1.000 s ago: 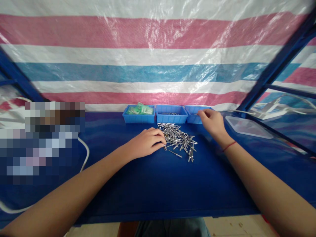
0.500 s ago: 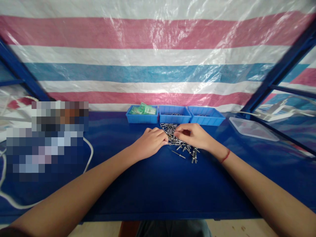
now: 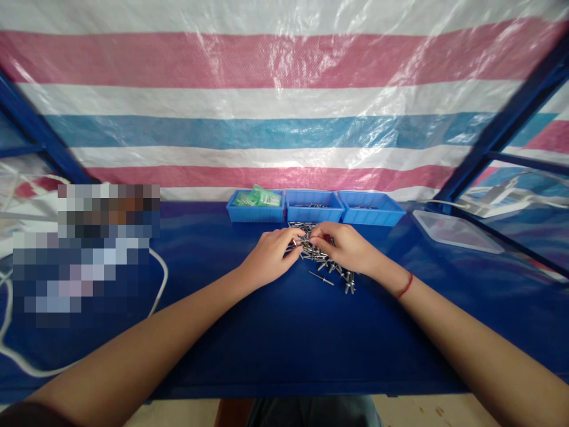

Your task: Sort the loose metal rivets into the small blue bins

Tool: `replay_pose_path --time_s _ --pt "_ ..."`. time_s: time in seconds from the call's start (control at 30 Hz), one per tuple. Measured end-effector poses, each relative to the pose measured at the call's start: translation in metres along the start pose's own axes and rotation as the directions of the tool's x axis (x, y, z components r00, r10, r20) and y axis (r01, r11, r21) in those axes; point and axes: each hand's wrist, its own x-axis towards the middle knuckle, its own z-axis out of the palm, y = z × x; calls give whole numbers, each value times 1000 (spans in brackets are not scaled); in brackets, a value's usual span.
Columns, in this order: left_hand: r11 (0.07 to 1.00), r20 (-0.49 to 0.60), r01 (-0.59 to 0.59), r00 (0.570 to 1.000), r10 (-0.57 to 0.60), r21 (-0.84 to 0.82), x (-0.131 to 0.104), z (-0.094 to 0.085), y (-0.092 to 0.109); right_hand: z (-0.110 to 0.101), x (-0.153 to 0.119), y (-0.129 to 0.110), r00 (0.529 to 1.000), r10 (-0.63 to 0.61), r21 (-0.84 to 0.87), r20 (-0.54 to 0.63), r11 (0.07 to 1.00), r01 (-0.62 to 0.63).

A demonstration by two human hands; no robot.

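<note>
Seemingly, blind rivets point(image 3: 315, 254) heaped mid-frame are being picked over; the left hand point(image 3: 272, 255) is parted, the right hand point(image 3: 344, 244) curled, whether clamped cannot be told; fine fingertip control seems needed next.

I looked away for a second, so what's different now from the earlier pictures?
The right hand, wearing a red string bracelet, moved left from the rightmost blue plastic bin to the heap of silver metal pins. The left hand closed, then reopened its fingers beside the heap; whether either holds anything is unclear. All three bins stayed put.
</note>
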Motion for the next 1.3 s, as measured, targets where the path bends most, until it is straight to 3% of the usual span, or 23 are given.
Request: replay_pose_path --time_s 0.13,0.3,1.07,1.2,1.3 --pt "984 -99 84 990 -100 -154 3 0 -1 1 2 2 993 102 190 -61 978 -89" --pt "957 -132 137 976 -175 -255 4 -5 6 5 2 1 993 112 319 -28 943 -97" --pt "950 -201 132 960 -193 -285 3 -8 13 6 0 -5 994 72 436 78 894 -99" --pt "953 -208 130 959 -191 -274 3 -8 14 6 0 -6 995 86 447 45 889 -97" --pt "957 -209 114 962 -173 -266 3 -8 13 5 1 -7 992 114 469 -53 880 -76"
